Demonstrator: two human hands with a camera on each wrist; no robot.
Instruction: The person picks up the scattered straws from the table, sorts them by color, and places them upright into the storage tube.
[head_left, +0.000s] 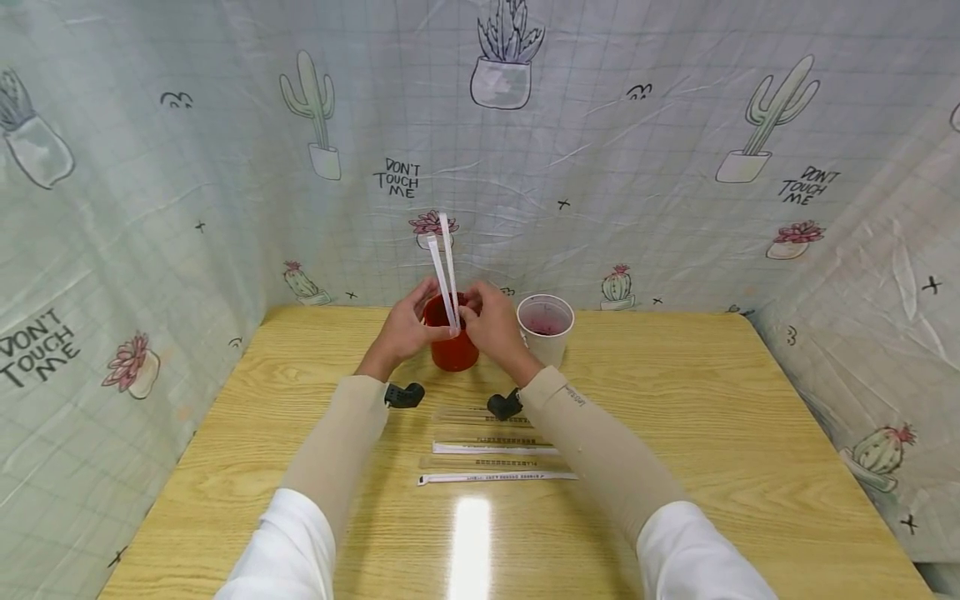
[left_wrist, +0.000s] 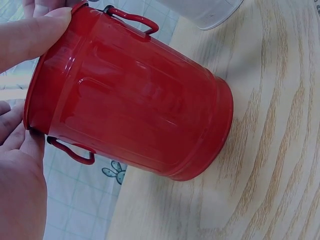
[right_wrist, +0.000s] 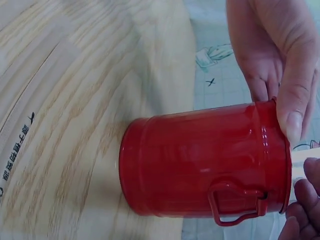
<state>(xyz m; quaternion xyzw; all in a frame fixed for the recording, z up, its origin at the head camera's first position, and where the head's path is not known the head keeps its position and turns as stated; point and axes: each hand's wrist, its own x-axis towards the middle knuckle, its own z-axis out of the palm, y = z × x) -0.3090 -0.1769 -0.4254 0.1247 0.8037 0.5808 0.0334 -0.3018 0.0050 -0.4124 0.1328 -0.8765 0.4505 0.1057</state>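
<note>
A: Red pail, where?

B: Upright on the wooden table, towards the far edge, between both hands. Two white sticks stand in its mouth, tops leaning to eleven o'clock.

A: Left hand?

B: At the pail's nine o'clock. Fingers half bent, thumb laid on the near side of the rim, the others round behind. It has hold of the rim.

A: And the right hand?

B: Three o'clock, also at rim height. Fingers curled, tips just beside the white sticks (the right wrist view crops this hand at its margin). Whether they pinch a stick, I cannot tell.

A: Surroundings?

B: White cup at three o'clock, just past the right hand; reddish inside. Between five and six o'clock, nearer the person, long printed wrappers lie crosswise in a stack of rows, some tan, some white. At twelve, a pale cloth with cactus drawings.
</note>
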